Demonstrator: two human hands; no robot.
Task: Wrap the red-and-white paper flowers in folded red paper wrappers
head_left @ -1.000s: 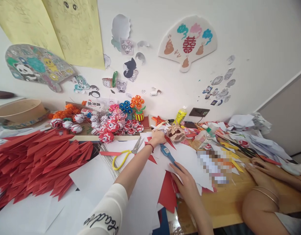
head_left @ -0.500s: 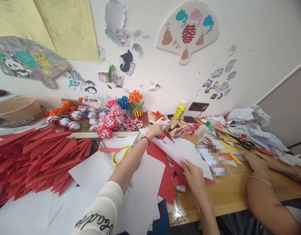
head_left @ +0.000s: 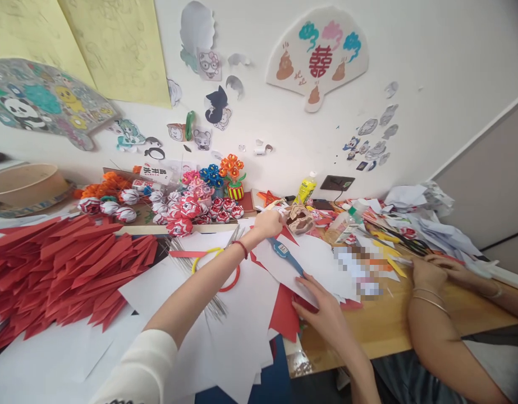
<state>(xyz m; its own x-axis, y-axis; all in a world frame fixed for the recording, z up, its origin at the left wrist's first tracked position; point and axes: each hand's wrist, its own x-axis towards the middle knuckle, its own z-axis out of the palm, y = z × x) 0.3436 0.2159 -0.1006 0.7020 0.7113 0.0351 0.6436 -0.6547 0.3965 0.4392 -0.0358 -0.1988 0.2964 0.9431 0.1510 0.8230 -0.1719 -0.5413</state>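
Observation:
My left hand (head_left: 269, 223), with a red band on the wrist, reaches to the back of the table. Its fingers are curled closed beside a crumpled brown-and-clear wrapper (head_left: 299, 219); what they hold is hidden. My right hand (head_left: 324, 311) has its thumb apart from its stretched fingers. Its fingertips touch the lower end of a blue watch-like strip (head_left: 286, 253), which lies on a white sheet (head_left: 321, 261). Red paper (head_left: 284, 314) shows beneath that sheet, near my right thumb. Yellow-and-red-handled scissors (head_left: 229, 280) lie under my left forearm, by a bundle of thin wires (head_left: 214, 306).
Folded red paper strips (head_left: 69, 275) heap up at left. Paper flowers (head_left: 187, 210) and a yellow bottle (head_left: 306, 188) line the wall. Another person's hands (head_left: 429, 272) rest on the table at right, near black scissors (head_left: 410, 241) and paper scraps.
The white sheet's raised edge has come down flat, uncovering the blue strip. My right hand has loosened its pinch on that edge, thumb and fingers now apart. My left hand stays about where it was.

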